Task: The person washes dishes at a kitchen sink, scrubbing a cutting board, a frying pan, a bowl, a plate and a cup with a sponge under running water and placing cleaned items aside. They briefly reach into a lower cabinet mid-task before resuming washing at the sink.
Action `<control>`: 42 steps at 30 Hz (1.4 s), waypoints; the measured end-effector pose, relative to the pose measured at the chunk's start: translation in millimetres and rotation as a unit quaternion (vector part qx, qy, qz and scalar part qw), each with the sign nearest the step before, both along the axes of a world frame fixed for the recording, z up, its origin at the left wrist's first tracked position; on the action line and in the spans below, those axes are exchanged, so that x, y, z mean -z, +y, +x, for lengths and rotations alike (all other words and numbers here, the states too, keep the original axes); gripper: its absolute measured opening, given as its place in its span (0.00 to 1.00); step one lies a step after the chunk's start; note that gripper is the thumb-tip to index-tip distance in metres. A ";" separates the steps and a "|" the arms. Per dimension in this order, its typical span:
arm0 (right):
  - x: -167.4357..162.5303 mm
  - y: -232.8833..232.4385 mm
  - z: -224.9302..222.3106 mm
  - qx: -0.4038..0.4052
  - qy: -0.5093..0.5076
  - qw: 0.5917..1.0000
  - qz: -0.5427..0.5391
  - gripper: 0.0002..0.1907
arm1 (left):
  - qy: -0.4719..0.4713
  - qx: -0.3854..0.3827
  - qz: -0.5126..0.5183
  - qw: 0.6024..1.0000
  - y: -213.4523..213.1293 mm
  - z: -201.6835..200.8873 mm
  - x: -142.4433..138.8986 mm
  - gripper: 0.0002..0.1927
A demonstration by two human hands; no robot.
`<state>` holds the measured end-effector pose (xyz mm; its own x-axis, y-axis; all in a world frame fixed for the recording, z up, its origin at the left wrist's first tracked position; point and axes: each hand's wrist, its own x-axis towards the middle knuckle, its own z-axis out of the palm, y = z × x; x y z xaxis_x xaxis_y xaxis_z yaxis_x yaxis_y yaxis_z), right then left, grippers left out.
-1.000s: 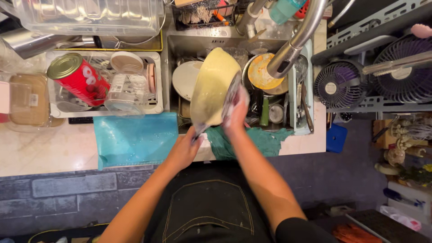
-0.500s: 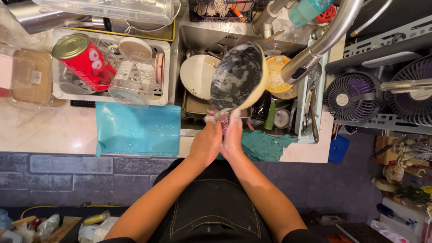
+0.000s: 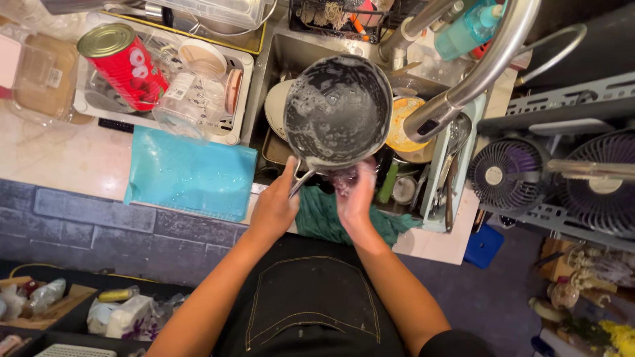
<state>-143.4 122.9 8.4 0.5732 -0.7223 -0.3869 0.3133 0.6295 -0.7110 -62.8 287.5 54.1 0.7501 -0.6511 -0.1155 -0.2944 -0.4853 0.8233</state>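
Observation:
A soapy dark metal saucepan [image 3: 337, 109] is held over the sink [image 3: 278, 53], its foamy inside facing me. My left hand [image 3: 274, 208] grips the pan's handle at the sink's front edge. My right hand [image 3: 355, 195] is closed on a small scrubbing pad just below the pan's rim, beside the handle. Under the pan lie a white plate [image 3: 274, 109], a bowl with yellow-orange residue [image 3: 405, 125] and other dirty dishes.
A curved steel faucet [image 3: 476, 73] arcs over the sink's right side. A drying rack at left holds a red can [image 3: 122, 66] and a clear jar [image 3: 188, 99]. A teal mat [image 3: 188, 173] and green cloth [image 3: 324, 215] lie on the counter. Two fans [image 3: 496, 175] sit right.
The pan has turned from edge-on to its soapy inside facing up and come nearer the sink's front. My two hands have come close together under it.

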 end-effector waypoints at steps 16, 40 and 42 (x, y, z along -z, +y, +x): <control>-26.8 -38.5 29.3 -0.178 0.191 0.790 -0.555 0.18 | -0.057 -0.100 0.179 0.977 36.4 -43.8 29.9 0.10; 11.4 -29.9 64.3 -0.422 0.066 0.615 -0.663 0.09 | -0.110 0.011 0.216 0.970 24.7 -32.2 18.4 0.08; 2.5 -39.9 42.9 -0.448 0.009 0.464 -0.764 0.11 | -0.060 -0.018 0.169 0.984 27.8 -29.6 20.2 0.16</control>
